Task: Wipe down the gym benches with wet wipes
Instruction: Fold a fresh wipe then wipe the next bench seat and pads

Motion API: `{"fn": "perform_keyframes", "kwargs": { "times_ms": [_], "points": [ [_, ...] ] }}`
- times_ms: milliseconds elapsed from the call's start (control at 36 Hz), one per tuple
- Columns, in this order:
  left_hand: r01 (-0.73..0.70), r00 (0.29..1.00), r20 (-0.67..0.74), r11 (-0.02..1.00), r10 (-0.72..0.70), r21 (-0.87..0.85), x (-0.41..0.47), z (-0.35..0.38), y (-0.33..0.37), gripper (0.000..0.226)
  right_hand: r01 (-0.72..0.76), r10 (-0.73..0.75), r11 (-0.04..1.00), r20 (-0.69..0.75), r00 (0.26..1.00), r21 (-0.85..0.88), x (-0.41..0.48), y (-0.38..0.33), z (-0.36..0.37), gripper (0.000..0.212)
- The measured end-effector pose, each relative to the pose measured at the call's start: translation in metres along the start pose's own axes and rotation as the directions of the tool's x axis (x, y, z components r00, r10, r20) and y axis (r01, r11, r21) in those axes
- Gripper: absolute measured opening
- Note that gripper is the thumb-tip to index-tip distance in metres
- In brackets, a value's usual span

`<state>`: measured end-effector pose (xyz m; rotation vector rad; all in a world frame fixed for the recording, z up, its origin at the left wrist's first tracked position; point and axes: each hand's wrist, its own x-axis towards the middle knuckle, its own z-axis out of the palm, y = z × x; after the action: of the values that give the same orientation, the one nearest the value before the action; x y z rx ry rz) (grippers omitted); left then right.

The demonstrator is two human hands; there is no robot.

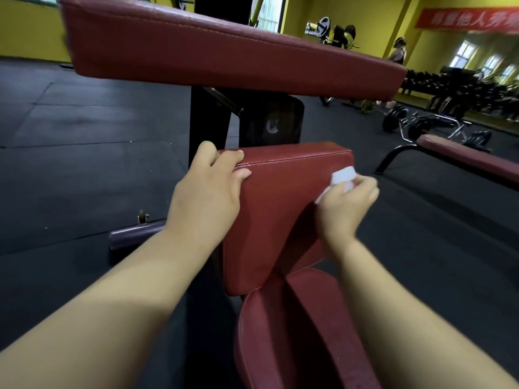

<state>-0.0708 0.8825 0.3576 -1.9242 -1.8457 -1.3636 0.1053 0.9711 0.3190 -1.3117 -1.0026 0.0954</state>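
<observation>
A dark red padded bench pad [283,209] stands in the middle of the view, above a rounded red seat [297,338]. My left hand [207,192] grips the pad's upper left corner, fingers curled over its top edge. My right hand [345,206] holds a white wet wipe [341,179] against the pad's right edge. A long red arm pad [224,54] spans the top of the view, just beyond the smaller pad.
A black steel post [207,122] carries the pads. A second red bench [471,161] stands at the right, with barbells and weight plates [398,119] on the dark rubber floor behind it. A person [398,51] stands far back by a dumbbell rack.
</observation>
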Motion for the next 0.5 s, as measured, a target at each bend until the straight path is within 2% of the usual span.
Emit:
{"fn": "perform_keyframes", "kwargs": {
  "times_ms": [28, 56, 83, 139, 167, 194, 222, 250, 306, 333, 361, 389, 444, 500],
  "points": [
    [-0.004, 1.000, 0.004, 1.000, 0.004, -0.004, 0.000, 0.000, 0.000, 0.036, 0.146, -0.146, 0.989, 0.039, 0.989, 0.009, -0.022, -0.007, 0.003, 0.022],
    [-0.009, 1.000, 0.005, 1.000, 0.009, -0.011, 0.000, 0.000, -0.001, 0.036, 0.330, -0.333, 0.943, 0.108, 0.937, 0.048, -0.046, -0.015, 0.005, 0.028],
    [-0.007, 1.000, 0.006, 1.000, 0.007, -0.023, 0.000, 0.000, -0.003, 0.036, 0.483, -0.502, 0.865, 0.198, 0.842, 0.136, -0.068, -0.022, 0.004, 0.034],
    [0.010, 1.000, 0.018, 0.998, -0.009, -0.056, 0.000, -0.002, -0.007, 0.037, 0.720, -0.758, 0.647, 0.324, 0.567, 0.252, -0.096, -0.026, 0.000, 0.024],
    [0.013, 1.000, 0.027, 0.998, -0.011, -0.069, 0.001, -0.004, -0.008, 0.038, 0.767, -0.807, 0.573, 0.357, 0.470, 0.287, -0.099, -0.021, -0.002, 0.014],
    [0.009, 0.999, 0.036, 0.997, -0.007, -0.077, 0.001, -0.006, -0.010, 0.039, 0.774, -0.825, 0.547, 0.361, 0.435, 0.318, -0.096, -0.017, -0.003, 0.016],
    [0.002, 0.999, 0.048, 0.997, 0.002, -0.077, 0.001, -0.009, -0.012, 0.040, 0.763, -0.815, 0.564, 0.364, 0.451, 0.316, -0.088, -0.012, -0.005, 0.019],
    [-0.008, 0.998, 0.064, 0.997, 0.012, -0.072, 0.000, -0.012, -0.013, 0.041, 0.754, -0.789, 0.600, 0.347, 0.506, 0.265, -0.077, -0.007, -0.005, 0.018],
    [-0.016, 0.996, 0.088, 0.998, 0.022, -0.066, -0.005, -0.016, -0.016, 0.043, 0.598, -0.597, 0.795, 0.295, 0.746, 0.100, -0.051, 0.000, -0.009, 0.004],
    [-0.010, 0.996, 0.092, 0.997, 0.017, -0.071, -0.008, -0.017, -0.017, 0.045, 0.470, -0.465, 0.882, 0.224, 0.856, 0.036, -0.037, 0.003, -0.011, 0.011],
    [-0.001, 0.996, 0.092, 0.997, 0.008, -0.076, -0.011, -0.018, -0.019, 0.047, 0.350, -0.343, 0.937, 0.161, 0.926, -0.016, -0.023, 0.007, -0.012, 0.015],
    [0.009, 0.996, 0.093, 0.997, -0.002, -0.072, -0.015, -0.018, -0.020, 0.049, 0.215, -0.209, 0.976, 0.121, 0.970, -0.034, -0.011, 0.010, -0.013, 0.018],
    [0.053, 0.991, 0.124, 0.998, -0.050, -0.025, -0.024, -0.017, -0.023, 0.054, 0.031, -0.021, 0.992, 0.086, 0.996, -0.118, -0.008, 0.008, -0.012, 0.028],
    [0.106, 0.978, 0.181, 0.994, -0.107, 0.013, -0.036, -0.014, -0.028, 0.057, 0.097, -0.085, 0.985, 0.089, 0.992, -0.140, -0.035, 0.004, -0.007, 0.022]
  ]
}}
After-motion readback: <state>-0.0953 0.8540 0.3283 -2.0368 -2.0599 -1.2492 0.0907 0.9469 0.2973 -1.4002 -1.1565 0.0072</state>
